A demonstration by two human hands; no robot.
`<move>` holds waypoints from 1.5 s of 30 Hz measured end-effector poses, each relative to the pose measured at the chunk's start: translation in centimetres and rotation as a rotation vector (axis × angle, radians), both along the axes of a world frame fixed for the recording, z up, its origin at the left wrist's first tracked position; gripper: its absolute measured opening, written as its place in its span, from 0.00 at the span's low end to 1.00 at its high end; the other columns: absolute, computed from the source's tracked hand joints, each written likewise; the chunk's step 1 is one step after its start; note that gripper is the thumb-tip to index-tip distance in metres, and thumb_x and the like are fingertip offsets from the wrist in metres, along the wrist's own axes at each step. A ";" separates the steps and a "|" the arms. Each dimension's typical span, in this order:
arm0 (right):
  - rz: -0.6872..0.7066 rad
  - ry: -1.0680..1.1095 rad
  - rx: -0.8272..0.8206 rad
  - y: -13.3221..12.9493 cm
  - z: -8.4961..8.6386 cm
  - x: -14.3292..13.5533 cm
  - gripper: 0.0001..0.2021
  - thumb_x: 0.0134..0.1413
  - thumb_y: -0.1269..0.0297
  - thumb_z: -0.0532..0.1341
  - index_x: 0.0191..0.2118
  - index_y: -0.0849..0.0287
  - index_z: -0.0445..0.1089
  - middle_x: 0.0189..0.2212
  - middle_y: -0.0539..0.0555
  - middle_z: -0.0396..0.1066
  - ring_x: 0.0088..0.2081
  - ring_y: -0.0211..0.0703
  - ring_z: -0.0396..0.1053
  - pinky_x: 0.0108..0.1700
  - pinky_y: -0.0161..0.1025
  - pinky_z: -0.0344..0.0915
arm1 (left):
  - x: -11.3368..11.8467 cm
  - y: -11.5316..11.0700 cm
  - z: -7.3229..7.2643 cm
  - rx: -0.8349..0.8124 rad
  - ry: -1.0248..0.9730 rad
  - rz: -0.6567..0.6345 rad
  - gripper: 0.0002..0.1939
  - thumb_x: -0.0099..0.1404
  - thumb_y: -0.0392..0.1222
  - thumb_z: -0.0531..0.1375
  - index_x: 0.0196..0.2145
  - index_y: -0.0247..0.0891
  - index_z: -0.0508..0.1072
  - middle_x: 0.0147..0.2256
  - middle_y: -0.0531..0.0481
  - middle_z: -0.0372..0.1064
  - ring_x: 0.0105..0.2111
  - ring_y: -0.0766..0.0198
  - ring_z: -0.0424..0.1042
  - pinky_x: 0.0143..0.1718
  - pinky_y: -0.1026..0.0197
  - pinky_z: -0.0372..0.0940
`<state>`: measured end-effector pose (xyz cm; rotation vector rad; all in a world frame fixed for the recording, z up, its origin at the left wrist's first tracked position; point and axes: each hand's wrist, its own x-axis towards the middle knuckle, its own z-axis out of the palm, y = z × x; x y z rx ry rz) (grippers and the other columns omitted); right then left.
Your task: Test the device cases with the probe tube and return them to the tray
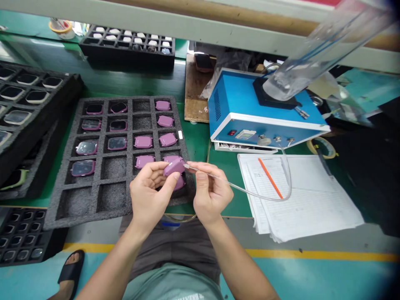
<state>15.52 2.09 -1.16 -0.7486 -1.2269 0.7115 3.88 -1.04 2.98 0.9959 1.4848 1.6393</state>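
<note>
Between thumb and fingers, my left hand [153, 189] grips a purple watch case [175, 166] above the foam tray's right side. My right hand [213, 191] pinches the end of a thin clear tube [243, 191], whose pale tip meets or nearly meets the case's right end; contact is too small to tell. The tube curves back to a fitting on the front of a blue machine [262, 118]. Under my hands lies the grey foam tray [114, 168], with purple cases [143, 142] in its right columns and dark-screened purple watches [86, 147] in its left ones. My left hand partly hides some cases.
Stacked foam trays of watches [37, 96] stand at left, and a black tray of white pieces [131, 41] at the back. Papers [300, 208] with an orange stick [270, 178] lie right. A clear cylinder [293, 71] rises from the machine. A sandalled foot [71, 271] shows lower left.
</note>
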 end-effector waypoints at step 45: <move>0.068 -0.027 -0.004 0.6 0.0 -0.3 0.07 0.68 0.70 0.60 0.46 0.54 0.76 0.43 0.57 0.81 0.46 0.47 0.81 0.47 0.47 0.81 | -0.6 0.2 0.0 -0.013 0.125 0.066 0.16 0.56 0.42 0.74 0.40 0.36 0.79 0.34 0.47 0.82 0.33 0.64 0.83 0.37 0.69 0.77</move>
